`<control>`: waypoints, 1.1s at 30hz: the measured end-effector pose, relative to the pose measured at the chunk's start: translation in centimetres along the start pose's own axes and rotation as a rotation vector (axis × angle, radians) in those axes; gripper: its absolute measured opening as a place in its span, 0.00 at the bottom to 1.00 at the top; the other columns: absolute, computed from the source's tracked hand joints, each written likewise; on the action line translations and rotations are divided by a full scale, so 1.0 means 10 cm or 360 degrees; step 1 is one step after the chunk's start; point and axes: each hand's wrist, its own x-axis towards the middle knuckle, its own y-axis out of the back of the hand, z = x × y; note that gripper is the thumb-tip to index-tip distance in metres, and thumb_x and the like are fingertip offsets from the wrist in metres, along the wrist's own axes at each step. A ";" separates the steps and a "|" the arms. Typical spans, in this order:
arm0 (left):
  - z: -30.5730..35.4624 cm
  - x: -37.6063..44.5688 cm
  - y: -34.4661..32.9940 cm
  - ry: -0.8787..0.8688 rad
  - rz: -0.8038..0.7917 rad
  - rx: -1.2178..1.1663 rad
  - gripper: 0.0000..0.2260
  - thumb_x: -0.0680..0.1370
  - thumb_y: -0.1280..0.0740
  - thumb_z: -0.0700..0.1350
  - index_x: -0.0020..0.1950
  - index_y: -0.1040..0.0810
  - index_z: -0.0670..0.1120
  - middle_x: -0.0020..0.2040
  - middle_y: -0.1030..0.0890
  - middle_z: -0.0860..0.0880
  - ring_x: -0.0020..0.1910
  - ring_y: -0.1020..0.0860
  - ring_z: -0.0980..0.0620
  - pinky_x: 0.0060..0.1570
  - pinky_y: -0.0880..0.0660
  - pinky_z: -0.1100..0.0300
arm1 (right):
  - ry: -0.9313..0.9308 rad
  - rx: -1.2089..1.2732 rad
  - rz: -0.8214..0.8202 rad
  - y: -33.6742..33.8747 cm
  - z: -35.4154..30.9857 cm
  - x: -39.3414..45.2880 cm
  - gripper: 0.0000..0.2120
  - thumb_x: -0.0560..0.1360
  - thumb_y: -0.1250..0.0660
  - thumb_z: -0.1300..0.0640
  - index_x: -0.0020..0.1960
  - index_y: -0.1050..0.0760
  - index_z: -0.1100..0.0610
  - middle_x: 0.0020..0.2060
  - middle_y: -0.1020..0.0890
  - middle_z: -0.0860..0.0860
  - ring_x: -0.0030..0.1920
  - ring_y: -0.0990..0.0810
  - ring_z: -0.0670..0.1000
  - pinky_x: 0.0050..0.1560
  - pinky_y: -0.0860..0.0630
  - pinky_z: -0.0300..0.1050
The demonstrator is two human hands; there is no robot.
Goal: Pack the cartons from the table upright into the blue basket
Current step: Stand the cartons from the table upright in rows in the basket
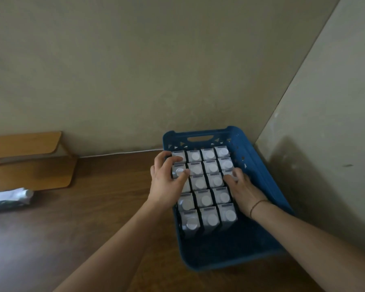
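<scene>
The cartons stand upright in the blue basket, packed close in rows of four from the far wall toward the person. The near part of the basket floor has no cartons on it. The basket sits on the tabletop, at its right side, close to the corner of the wall.

The left hand lies over the left column of cartons, its fingers spread and bent over the tops; I cannot tell if this grip really closes on one carton or only presses on them. The right hand rests on the right column with fingers nearly straight, so its grip is released and it only touches the tops.

I judge the cartons to be light and quite stiff, with smooth sides and a round white cap on top of each one. The walls may dent if squeezed hard. The good place to take one is on two opposite sides near the top, because the neighbours stand tight beside it and leave little room lower.

At the left edge of the tabletop lies a whitish wrapped package, and behind it a wooden shelf piece. Both are well apart from the basket and block nothing.
</scene>
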 end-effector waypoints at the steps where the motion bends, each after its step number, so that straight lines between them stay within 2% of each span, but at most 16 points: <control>1: -0.04 -0.02 0.04 -0.0040 0.0009 -0.0066 0.14 0.80 0.34 0.52 0.65 0.25 0.52 0.71 0.36 0.57 0.70 0.40 0.57 0.67 0.38 0.55 | -0.0012 0.0016 -0.0055 0.05 -0.01 -0.02 0.25 0.72 0.38 0.66 0.65 0.39 0.52 0.64 0.42 0.56 0.61 0.34 0.59 0.57 0.26 0.55; 4: -0.26 -0.13 0.23 -0.0148 0.0123 -0.0160 0.16 0.79 0.35 0.55 0.65 0.26 0.52 0.71 0.36 0.57 0.70 0.34 0.55 0.68 0.33 0.55 | -0.0036 -0.0110 -0.0198 0.28 -0.10 -0.07 0.27 0.70 0.36 0.65 0.67 0.39 0.53 0.64 0.40 0.55 0.65 0.38 0.59 0.55 0.25 0.55; 6: -0.52 -0.18 0.43 -0.0088 0.0257 -0.0109 0.14 0.80 0.33 0.52 0.64 0.26 0.53 0.71 0.37 0.55 0.67 0.31 0.54 0.66 0.29 0.53 | -0.0067 -0.0363 -0.0226 0.47 -0.27 -0.06 0.24 0.71 0.36 0.66 0.65 0.34 0.53 0.64 0.35 0.54 0.65 0.36 0.58 0.49 0.26 0.50; 7: -0.68 -0.19 0.54 -0.0020 0.0305 -0.0049 0.13 0.79 0.32 0.50 0.64 0.26 0.54 0.71 0.37 0.54 0.67 0.31 0.52 0.66 0.28 0.51 | -0.0071 -0.0431 -0.0171 0.58 -0.40 -0.05 0.20 0.72 0.36 0.65 0.62 0.32 0.52 0.62 0.32 0.53 0.63 0.32 0.56 0.45 0.27 0.49; 9: -1.00 -0.20 0.79 0.0140 0.0344 0.0136 0.15 0.78 0.30 0.48 0.64 0.26 0.54 0.71 0.38 0.55 0.68 0.31 0.48 0.64 0.25 0.46 | -0.0029 -0.0380 0.0059 0.81 -0.76 -0.02 0.12 0.76 0.38 0.61 0.57 0.30 0.51 0.53 0.23 0.50 0.51 0.23 0.54 0.37 0.29 0.46; 10: -1.15 -0.21 0.94 0.0183 0.0353 0.0246 0.17 0.77 0.29 0.47 0.64 0.26 0.53 0.71 0.38 0.54 0.68 0.31 0.47 0.62 0.24 0.45 | 0.0026 -0.0301 0.0192 0.91 -0.97 0.01 0.08 0.77 0.39 0.58 0.56 0.30 0.50 0.48 0.21 0.50 0.45 0.21 0.54 0.33 0.30 0.45; 12: -1.42 -0.26 1.32 0.0186 0.0367 0.0454 0.21 0.74 0.26 0.44 0.66 0.27 0.50 0.73 0.39 0.51 0.69 0.31 0.44 0.60 0.23 0.45 | 0.0244 -0.0144 0.0371 1.06 -1.42 0.09 0.08 0.80 0.42 0.53 0.58 0.31 0.49 0.41 0.20 0.47 0.37 0.22 0.52 0.30 0.31 0.44; 15: -1.83 -0.29 2.04 0.0120 0.0318 0.1042 0.28 0.71 0.25 0.44 0.70 0.28 0.47 0.76 0.38 0.45 0.68 0.29 0.40 0.59 0.24 0.45 | 0.0516 0.0020 0.0343 1.13 -2.13 0.21 0.11 0.80 0.43 0.49 0.62 0.32 0.46 0.41 0.24 0.44 0.38 0.24 0.50 0.33 0.32 0.44; 18: -2.21 -0.25 2.78 0.0315 0.0196 0.1505 0.33 0.73 0.27 0.48 0.76 0.36 0.47 0.79 0.42 0.44 0.74 0.36 0.39 0.67 0.33 0.42 | 0.0625 0.0071 0.0176 1.00 -2.76 0.33 0.14 0.80 0.42 0.47 0.65 0.33 0.44 0.49 0.21 0.45 0.46 0.22 0.49 0.38 0.28 0.43; 22: -2.62 -0.15 3.42 0.0569 0.0028 0.1736 0.37 0.76 0.29 0.50 0.79 0.45 0.48 0.80 0.44 0.47 0.78 0.44 0.42 0.73 0.42 0.41 | 0.0684 0.0156 -0.0071 0.72 -3.47 0.48 0.20 0.79 0.38 0.47 0.69 0.38 0.43 0.49 0.22 0.46 0.47 0.22 0.48 0.42 0.24 0.44; 26: -2.94 -0.09 3.64 0.0624 -0.0145 0.1801 0.34 0.78 0.33 0.50 0.80 0.45 0.50 0.79 0.39 0.49 0.79 0.45 0.44 0.75 0.47 0.41 | 0.0730 0.0199 -0.0240 0.45 -3.99 0.65 0.24 0.78 0.37 0.47 0.71 0.41 0.42 0.51 0.22 0.47 0.49 0.22 0.51 0.47 0.21 0.49; 28: -3.02 -0.06 3.68 0.0567 -0.0160 0.1788 0.31 0.78 0.32 0.49 0.78 0.40 0.52 0.76 0.35 0.49 0.77 0.41 0.44 0.74 0.44 0.40 | 0.0746 0.0192 -0.0293 0.39 -4.17 0.70 0.23 0.78 0.37 0.46 0.71 0.40 0.42 0.53 0.21 0.48 0.52 0.22 0.52 0.50 0.21 0.51; 30: -3.04 -0.06 3.73 0.0468 -0.0075 0.1700 0.27 0.76 0.29 0.47 0.74 0.33 0.51 0.70 0.28 0.48 0.71 0.33 0.44 0.69 0.36 0.42 | 0.0721 0.0221 -0.0336 0.34 -4.28 0.74 0.23 0.78 0.37 0.46 0.70 0.38 0.43 0.56 0.21 0.48 0.54 0.22 0.52 0.51 0.21 0.51; 33: -3.02 -0.19 3.68 0.0133 0.0126 0.1491 0.25 0.69 0.22 0.47 0.64 0.23 0.48 0.59 0.21 0.46 0.59 0.23 0.41 0.53 0.23 0.44 | 0.0612 0.0418 -0.0348 0.28 -4.30 0.80 0.24 0.76 0.35 0.45 0.70 0.37 0.42 0.59 0.23 0.47 0.56 0.23 0.50 0.53 0.21 0.50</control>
